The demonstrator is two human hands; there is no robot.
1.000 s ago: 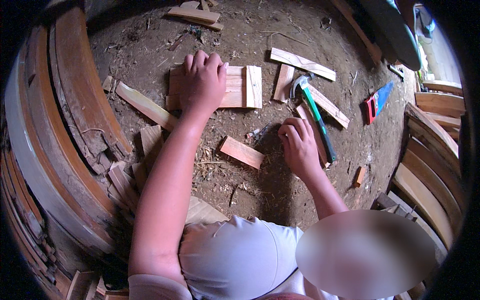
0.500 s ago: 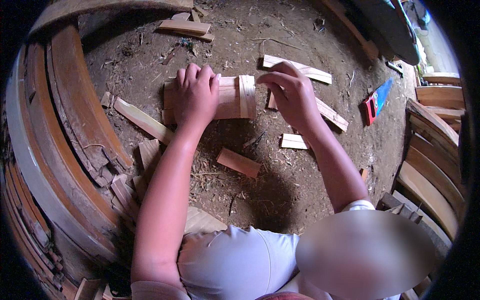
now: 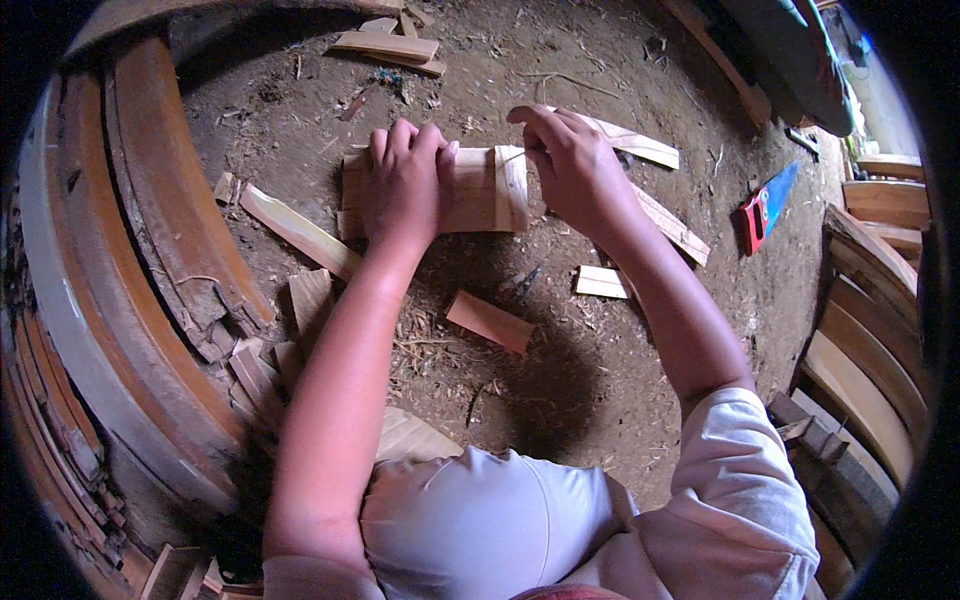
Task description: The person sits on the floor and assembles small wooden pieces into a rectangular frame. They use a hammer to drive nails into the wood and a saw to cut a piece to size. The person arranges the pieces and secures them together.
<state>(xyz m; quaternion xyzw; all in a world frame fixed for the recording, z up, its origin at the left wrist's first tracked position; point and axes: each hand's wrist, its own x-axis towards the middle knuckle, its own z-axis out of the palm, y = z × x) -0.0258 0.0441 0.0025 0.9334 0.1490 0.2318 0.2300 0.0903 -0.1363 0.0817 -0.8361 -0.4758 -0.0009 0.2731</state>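
My left hand [image 3: 405,180] is closed over the left part of a small wooden assembly of pale boards [image 3: 468,195]. A narrow crosswise wooden strip [image 3: 511,188] runs along its right end. Just right of that strip is my right hand [image 3: 575,170], with fingers bent and drawn together. A thin line shows between its fingertips and the strip; what the fingers pinch is too small to make out. Below the assembly, a short reddish-brown wood block [image 3: 490,322] lies on the dirt floor.
Loose wood pieces lie around, including a long pale slat [image 3: 300,232] at left and a short block [image 3: 602,282] at right. A handsaw with a red handle [image 3: 754,226] rests farther right. Curved planks [image 3: 190,200] line the left side; more timber [image 3: 860,370] is stacked at right.
The view has shifted slightly, so things appear a little to the right. My right hand has risen slightly beside the strip, its fingers turned. My left hand keeps its hold on the assembly.
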